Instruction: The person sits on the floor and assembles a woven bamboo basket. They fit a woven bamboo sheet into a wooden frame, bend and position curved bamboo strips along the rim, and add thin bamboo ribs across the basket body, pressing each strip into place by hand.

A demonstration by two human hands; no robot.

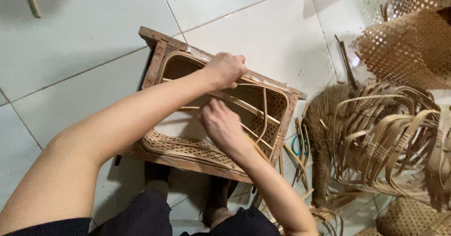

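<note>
Bamboo strip (244,105) beneath both hands' grip

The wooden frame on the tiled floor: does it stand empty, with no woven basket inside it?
No. A woven bamboo basket sits inside the wooden frame, and both the left hand and the right hand work at its strips.

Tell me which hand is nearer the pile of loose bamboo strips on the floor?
The right hand. It works inside the wooden frame, closer to the bamboo strips; the left hand grips the frame's far rim.
</note>
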